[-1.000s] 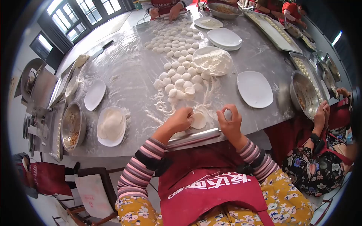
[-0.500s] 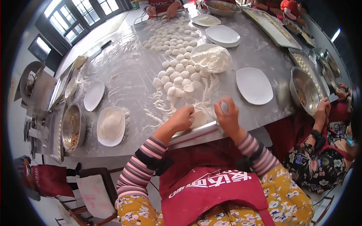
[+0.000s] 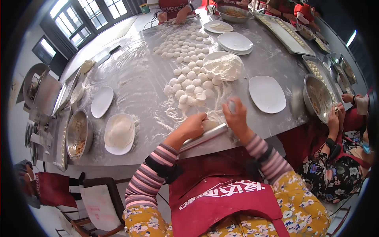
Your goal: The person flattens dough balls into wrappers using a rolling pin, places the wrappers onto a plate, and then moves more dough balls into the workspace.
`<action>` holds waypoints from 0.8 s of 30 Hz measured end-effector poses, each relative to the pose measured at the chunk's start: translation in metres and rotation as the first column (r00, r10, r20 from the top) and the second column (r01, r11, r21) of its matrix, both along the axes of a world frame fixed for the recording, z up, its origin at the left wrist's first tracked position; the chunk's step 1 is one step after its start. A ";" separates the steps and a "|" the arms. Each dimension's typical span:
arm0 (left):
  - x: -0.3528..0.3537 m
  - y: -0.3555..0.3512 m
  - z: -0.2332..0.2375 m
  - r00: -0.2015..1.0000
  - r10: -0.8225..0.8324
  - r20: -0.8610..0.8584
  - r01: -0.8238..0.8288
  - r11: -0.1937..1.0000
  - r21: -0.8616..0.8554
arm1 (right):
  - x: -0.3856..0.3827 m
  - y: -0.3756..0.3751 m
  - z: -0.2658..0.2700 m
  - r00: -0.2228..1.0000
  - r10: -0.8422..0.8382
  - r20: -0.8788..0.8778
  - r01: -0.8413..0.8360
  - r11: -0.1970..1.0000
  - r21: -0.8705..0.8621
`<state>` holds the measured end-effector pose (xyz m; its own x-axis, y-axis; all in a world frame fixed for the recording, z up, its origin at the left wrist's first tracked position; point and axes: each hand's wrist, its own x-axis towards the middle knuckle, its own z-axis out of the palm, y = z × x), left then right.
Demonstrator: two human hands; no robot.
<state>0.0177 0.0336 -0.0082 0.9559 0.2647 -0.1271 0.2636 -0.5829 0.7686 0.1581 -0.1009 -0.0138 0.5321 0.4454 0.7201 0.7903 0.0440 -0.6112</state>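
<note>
My left hand (image 3: 192, 125) is closed at the edge of a pale dough round (image 3: 209, 125) on the metal table, its fingertips partly hidden. My right hand (image 3: 237, 118) is curled at the right end of a shiny metal rolling pin (image 3: 203, 139), and a grey rounded part shows between its fingers. The pin lies slantwise along the near side of the dough, close to the table's front edge. Just beyond both hands, small dough balls (image 3: 191, 88) are heaped in loose flour. A white plate of flour (image 3: 223, 67) stands behind them.
On the left are a plate of stacked flat wrappers (image 3: 119, 134), a filling bowl (image 3: 79, 134) and a bare white plate (image 3: 102, 102). To the right lies another white plate (image 3: 267, 94). A co-worker's hands (image 3: 335, 118) work beside a steel bowl (image 3: 318, 98).
The view has shifted slightly, so the table's things appear a little lower and further right. My right hand has risen slightly. The dough round and pin remain between my hands.
</note>
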 end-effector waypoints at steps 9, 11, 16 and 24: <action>0.001 0.001 0.006 0.998 0.051 -0.022 -0.050 0.998 0.046 | -0.017 -0.037 0.006 0.997 0.025 -0.075 -0.026 1.000 -0.009; -0.008 0.005 0.003 0.999 0.047 -0.022 -0.048 0.999 -0.025 | -0.018 -0.039 0.003 0.995 0.016 -0.100 -0.015 1.000 0.011; -0.005 0.008 -0.007 0.998 0.063 0.025 -0.065 0.993 0.097 | 0.006 0.036 0.007 0.997 0.036 -0.070 -0.033 0.998 0.048; 0.003 -0.007 0.007 0.999 0.010 -0.031 -0.011 0.999 -0.050 | -0.017 -0.053 0.003 0.987 0.097 0.129 -0.086 0.992 -0.089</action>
<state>0.0209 0.0267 -0.0015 0.9486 0.2671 -0.1696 0.2932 -0.5406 0.7886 0.1411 -0.1543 -0.0104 0.3882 0.5491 0.7401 0.8596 0.0737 -0.5056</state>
